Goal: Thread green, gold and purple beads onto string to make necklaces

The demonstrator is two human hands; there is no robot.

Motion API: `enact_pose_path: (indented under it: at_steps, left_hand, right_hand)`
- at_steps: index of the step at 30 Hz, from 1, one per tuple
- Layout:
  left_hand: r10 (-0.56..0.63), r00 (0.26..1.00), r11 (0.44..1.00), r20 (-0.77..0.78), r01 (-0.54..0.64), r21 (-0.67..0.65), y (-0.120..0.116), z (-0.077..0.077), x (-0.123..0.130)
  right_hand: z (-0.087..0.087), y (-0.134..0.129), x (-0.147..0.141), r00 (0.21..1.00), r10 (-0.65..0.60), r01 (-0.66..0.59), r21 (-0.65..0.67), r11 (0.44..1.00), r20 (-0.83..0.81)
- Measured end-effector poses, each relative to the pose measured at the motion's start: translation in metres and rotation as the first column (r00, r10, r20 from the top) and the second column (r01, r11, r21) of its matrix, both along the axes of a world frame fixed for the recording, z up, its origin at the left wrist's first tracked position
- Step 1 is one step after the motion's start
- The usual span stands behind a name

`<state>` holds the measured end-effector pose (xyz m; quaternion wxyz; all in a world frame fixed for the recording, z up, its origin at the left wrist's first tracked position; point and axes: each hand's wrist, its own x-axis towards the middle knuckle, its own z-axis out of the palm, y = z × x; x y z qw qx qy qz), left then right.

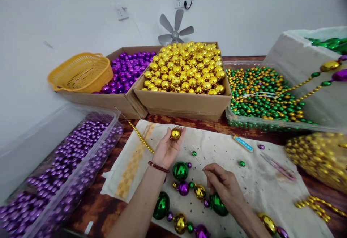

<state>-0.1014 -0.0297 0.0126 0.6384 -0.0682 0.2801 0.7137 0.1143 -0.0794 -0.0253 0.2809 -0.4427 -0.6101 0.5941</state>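
My left hand (170, 144), palm up with a beaded bracelet at its wrist, holds a shiny gold bead (175, 134) at its fingers. My right hand (223, 183) pinches a long thin needle (197, 158), which slants up and left toward the gold bead. Whether its tip enters the bead I cannot make out. Below the hands lie strung beads: a large green bead (180, 171), a purple bead (183, 188), a gold bead (200, 192) and several others. A strand of small gold beads (141, 138) runs up left from beneath my left hand.
Boxes of gold beads (187, 71) and purple beads (130, 68) stand behind the cloth (211, 142), with a yellow basket (78, 73). Tubs of purple beads (73, 151) and mixed green-gold beads (257, 89) flank it. Scissors (276, 165) and a blue-orange cutter (243, 144) lie right.
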Motion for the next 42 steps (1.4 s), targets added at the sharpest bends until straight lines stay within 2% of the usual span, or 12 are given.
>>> enact_pose_path:
  at_steps: [6, 12, 20, 27, 31, 35, 37, 39, 41, 42]
  left_hand:
    - [0.042, 0.999, 0.999, 0.025, -0.042, -0.003, 0.002, -0.001, 0.005]
    - [0.063, 0.998, 0.998, 0.009, -0.063, 0.02, 0.002, -0.004, 0.005]
    - [0.072, 0.996, 0.996, -0.048, -0.069, 0.05, 0.001, -0.002, 0.007]
    - [0.083, 0.984, 0.993, -0.157, -0.068, 0.099, -0.001, 0.0, 0.011]
    - [0.057, 0.965, 0.984, -0.257, -0.011, 0.176, -0.008, 0.001, 0.019]
    - [-0.014, 0.936, 0.983, -0.352, 0.078, 0.168, -0.021, 0.003, 0.033]
    - [-0.094, 0.902, 0.974, -0.421, 0.171, 0.149, -0.029, 0.004, 0.04]
    - [-0.216, 0.823, 0.944, -0.525, 0.313, 0.103, -0.033, 0.004, 0.042]
    - [-0.307, 0.677, 0.909, -0.669, 0.416, 0.003, -0.032, 0.001, 0.037]
    - [-0.323, 0.569, 0.901, -0.756, 0.43, -0.061, -0.029, -0.002, 0.033]
  right_hand:
    - [0.001, -0.001, -0.001, 0.996, 0.036, -0.039, 0.03, 0.999, 0.082]
    - [0.001, 0.0, -0.004, 0.995, 0.038, -0.044, 0.059, 0.997, 0.09]
    - [-0.003, -0.002, 0.0, 0.994, 0.049, -0.054, 0.046, 0.997, 0.1]
    - [-0.004, -0.002, -0.003, 0.994, 0.062, -0.067, 0.054, 0.996, 0.09]
    - [-0.006, 0.0, -0.009, 0.995, 0.05, -0.057, 0.077, 0.995, 0.089]
    - [-0.005, 0.003, -0.018, 0.994, 0.036, -0.045, 0.098, 0.994, 0.1]
    - [-0.003, 0.006, -0.021, 0.996, 0.023, -0.033, 0.112, 0.993, 0.088]
    - [-0.001, 0.009, -0.021, 0.998, 0.003, -0.01, 0.116, 0.993, 0.058]
    - [0.001, 0.013, -0.018, 1.0, -0.023, 0.022, 0.104, 0.994, 0.009]
    - [0.001, 0.015, -0.015, 0.999, -0.039, 0.04, 0.093, 0.995, -0.017]
